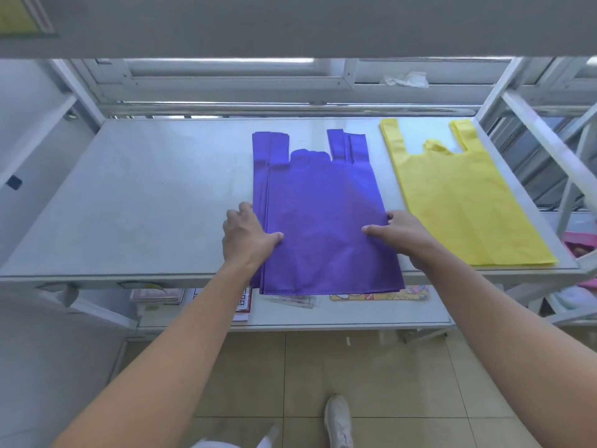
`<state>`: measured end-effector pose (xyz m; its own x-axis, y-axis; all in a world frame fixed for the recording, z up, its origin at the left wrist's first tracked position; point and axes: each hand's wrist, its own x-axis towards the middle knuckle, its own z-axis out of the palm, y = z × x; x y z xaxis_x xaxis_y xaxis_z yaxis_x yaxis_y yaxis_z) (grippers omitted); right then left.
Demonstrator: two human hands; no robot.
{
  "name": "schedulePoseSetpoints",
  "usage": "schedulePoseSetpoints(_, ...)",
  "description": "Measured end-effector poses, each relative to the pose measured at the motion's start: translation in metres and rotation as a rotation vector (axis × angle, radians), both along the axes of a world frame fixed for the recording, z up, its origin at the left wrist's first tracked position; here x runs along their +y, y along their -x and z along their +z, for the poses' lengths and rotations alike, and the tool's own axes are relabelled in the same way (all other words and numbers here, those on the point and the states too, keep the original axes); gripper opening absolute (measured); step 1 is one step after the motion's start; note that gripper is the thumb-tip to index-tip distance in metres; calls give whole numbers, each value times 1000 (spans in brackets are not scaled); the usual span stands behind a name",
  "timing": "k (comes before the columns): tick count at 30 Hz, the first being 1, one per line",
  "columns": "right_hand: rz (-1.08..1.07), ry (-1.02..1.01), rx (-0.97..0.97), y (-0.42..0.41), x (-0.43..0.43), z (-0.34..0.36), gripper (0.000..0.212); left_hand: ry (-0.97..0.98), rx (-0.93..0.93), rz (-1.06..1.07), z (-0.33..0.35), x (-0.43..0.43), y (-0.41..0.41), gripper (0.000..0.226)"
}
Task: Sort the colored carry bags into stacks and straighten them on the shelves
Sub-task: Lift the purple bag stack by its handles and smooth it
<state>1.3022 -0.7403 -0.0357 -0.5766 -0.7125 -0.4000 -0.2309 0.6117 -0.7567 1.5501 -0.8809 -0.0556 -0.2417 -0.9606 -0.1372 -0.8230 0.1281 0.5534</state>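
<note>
A stack of purple carry bags (319,202) lies flat in the middle of the white shelf (129,202), handles pointing to the back and its bottom hem hanging over the front edge. My left hand (247,234) holds the stack's left edge, thumb on top and fingers curled against the side. At the right edge my right hand (399,229) grips it the same way, thumb stretched across the top. To the right, a stack of yellow carry bags (458,198) lies flat and apart from the purple one.
The upper shelf's underside (290,24) hangs low overhead. Slanted metal struts (546,147) close off the right side. On the lower shelf (355,313) lie papers and printed packets. Pink items (581,244) sit at far right. Below is a tiled floor with my shoe.
</note>
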Motion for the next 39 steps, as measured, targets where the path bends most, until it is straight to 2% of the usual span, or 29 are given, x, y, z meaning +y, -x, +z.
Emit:
schedulePoseSetpoints(2,-39,40,80,0,-9,-4,14,77,-49,-65,-1,-4,10,73)
schedulePoseSetpoints(4,-44,18,157,2,-17,-9,14,74,-107,-90,-3,-6,21,68)
schedulePoseSetpoints(10,22,-78,267,1,-32,-19,29,41,-95,0,-10,-13,35,68)
schedulePoseSetpoints(13,56,-94,292,0,-33,-23,36,-19,-105,40,-7,-20,38,77)
schedulePoseSetpoints(17,42,-78,316,2,-29,-28,34,-194,-88,89,0,-37,46,95)
schedulePoseSetpoints(21,-9,-34,312,4,-31,-28,31,-238,-149,83,5,-44,51,84)
schedulePoseSetpoints(24,-55,2,256,5,-38,-25,31,-166,-187,47,6,-40,57,78)
schedulePoseSetpoints(26,-118,47,152,9,-44,-22,44,-125,-172,33,7,-38,59,83)
schedulePoseSetpoints(29,-195,86,34,21,-54,-23,68,-160,-105,43,10,-42,59,93)
schedulePoseSetpoints(31,-220,110,-1,26,-64,-19,65,-209,-101,36,12,-50,58,96)
schedulePoseSetpoints(34,-209,133,-37,40,-82,-16,62,-261,-101,30,11,-63,57,90)
schedulePoseSetpoints(39,-212,173,-151,66,-110,-16,75,-295,-104,39,10,-77,69,85)
